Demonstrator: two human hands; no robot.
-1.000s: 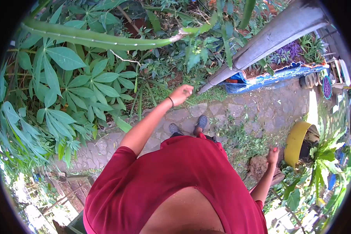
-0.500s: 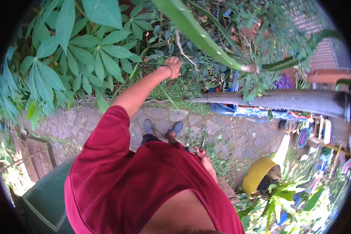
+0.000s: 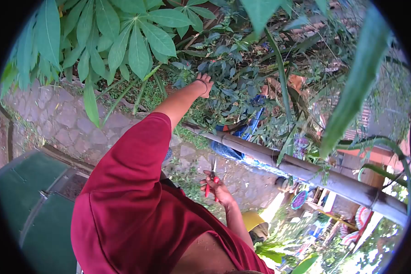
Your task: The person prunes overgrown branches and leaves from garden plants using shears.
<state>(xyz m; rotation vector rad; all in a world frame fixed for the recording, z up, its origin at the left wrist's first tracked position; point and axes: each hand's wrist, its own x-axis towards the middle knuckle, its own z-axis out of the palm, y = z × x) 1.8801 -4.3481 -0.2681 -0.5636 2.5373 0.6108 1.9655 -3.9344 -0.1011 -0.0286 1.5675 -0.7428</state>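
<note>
Right hand (image 3: 223, 194) grips red-handled shears (image 3: 208, 188) above open stone path (image 3: 77, 121); left hand (image 3: 205, 85) at foliage (image 3: 233, 86) edge, grip unclear.

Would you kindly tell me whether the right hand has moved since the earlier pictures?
Yes; judged against the blue sheeting, the right hand now appears closer to it, out over the stone path.

The place is an outdoor garden, lit by daylight. A path of irregular paving stones (image 3: 64, 119) runs beside leafy shrubs (image 3: 235, 86) and a plant with large, finger-lobed leaves (image 3: 139, 43). A long grey pole (image 3: 306, 167) slants past blue sheeting (image 3: 224, 150), and a yellow tub (image 3: 252, 220) stands near bright fronds (image 3: 271, 251).
</note>
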